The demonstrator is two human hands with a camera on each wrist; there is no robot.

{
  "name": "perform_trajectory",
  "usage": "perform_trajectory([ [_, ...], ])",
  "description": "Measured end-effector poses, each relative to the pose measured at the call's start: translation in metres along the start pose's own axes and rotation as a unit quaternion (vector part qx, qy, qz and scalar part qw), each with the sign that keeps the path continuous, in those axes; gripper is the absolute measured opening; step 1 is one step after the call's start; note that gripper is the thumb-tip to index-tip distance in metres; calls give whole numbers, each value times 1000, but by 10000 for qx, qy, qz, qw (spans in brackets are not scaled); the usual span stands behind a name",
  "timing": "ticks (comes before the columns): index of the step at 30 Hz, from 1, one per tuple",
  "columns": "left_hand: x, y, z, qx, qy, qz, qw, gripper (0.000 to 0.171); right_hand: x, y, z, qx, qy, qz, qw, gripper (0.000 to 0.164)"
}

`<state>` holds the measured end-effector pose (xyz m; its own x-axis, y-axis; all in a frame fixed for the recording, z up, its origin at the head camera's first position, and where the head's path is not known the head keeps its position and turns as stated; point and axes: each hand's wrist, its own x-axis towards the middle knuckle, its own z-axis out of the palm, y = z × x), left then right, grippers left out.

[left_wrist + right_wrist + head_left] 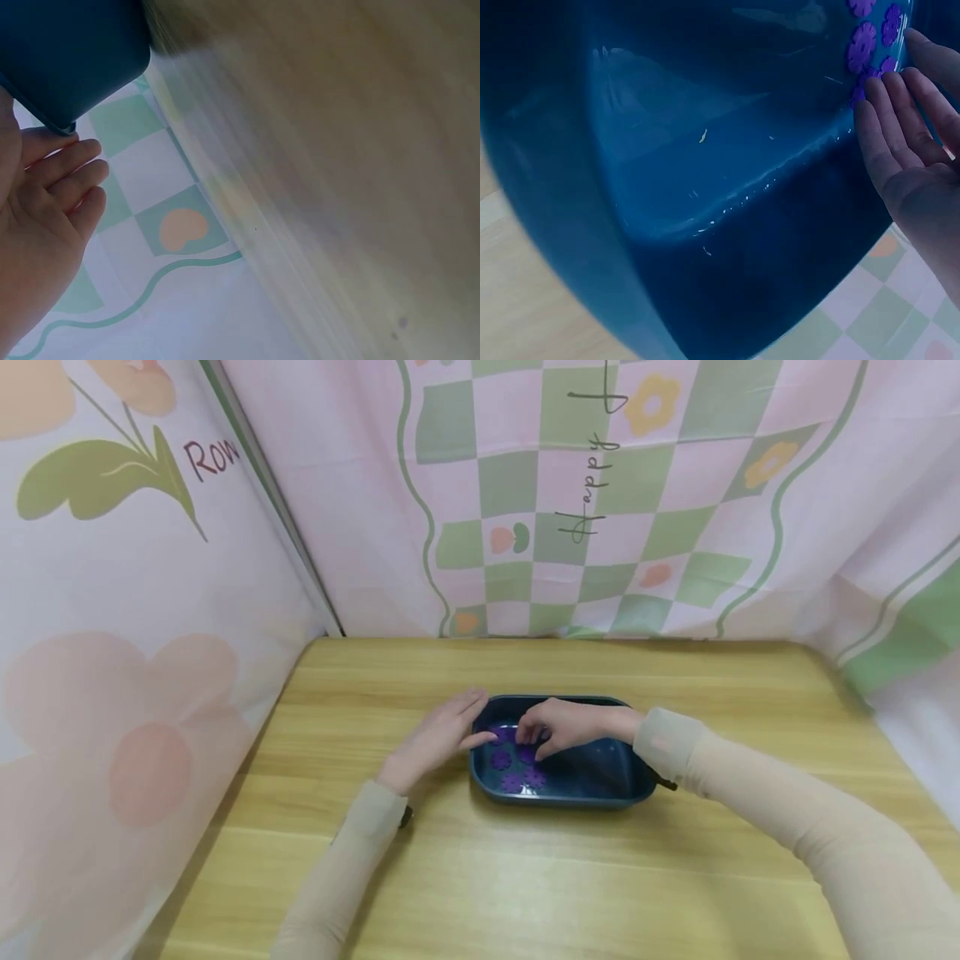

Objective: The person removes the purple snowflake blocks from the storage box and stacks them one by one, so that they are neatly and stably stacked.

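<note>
A dark blue plastic basin (570,803) stands on the table, with several purple flower-shaped plastic discs (501,761) lying on its floor at the left end. My left hand (435,735) rests at the basin's left end, thumb reaching over the rim and the other fingers outside it. In the left wrist view these fingers are loosely bent, right by the rim. My right hand (573,722) reaches down into the basin from the right, thumb and fingers apart over the discs. The right wrist view shows its fingertips close over the discs (862,46), partly covering some.
The wooden table (480,877) extends around the basin on all sides. Behind it hangs a curtain (510,485) with green and white checks, and another floral curtain (120,610) hangs along the left edge.
</note>
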<state>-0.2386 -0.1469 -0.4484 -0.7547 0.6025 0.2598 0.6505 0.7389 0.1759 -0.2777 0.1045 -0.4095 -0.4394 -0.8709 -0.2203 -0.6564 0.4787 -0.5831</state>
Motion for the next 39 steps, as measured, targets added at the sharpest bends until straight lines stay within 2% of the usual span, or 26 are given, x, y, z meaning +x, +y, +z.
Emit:
perform_trajectory([
  [7, 0, 1, 0, -39, -47, -67, 10000, 70, 1, 3, 0, -93, -1, 68, 9999, 30],
  [16, 0, 0, 1, 38, 180, 94, 9998, 68, 4, 3, -2, -203, -104, 102, 9997, 29],
  [28, 0, 0, 2, 54, 122, 64, 9999, 69, 11, 3, 0, -189, -222, 151, 9995, 28],
  [35, 0, 0, 2, 110, 146, 75, 9998, 68, 10, 6, 2, -397, -58, -315, 9987, 24],
  [39, 0, -1, 1, 38, 151, 62, 9999, 68, 13, 8, 4, -452, -39, -75, 9989, 24],
])
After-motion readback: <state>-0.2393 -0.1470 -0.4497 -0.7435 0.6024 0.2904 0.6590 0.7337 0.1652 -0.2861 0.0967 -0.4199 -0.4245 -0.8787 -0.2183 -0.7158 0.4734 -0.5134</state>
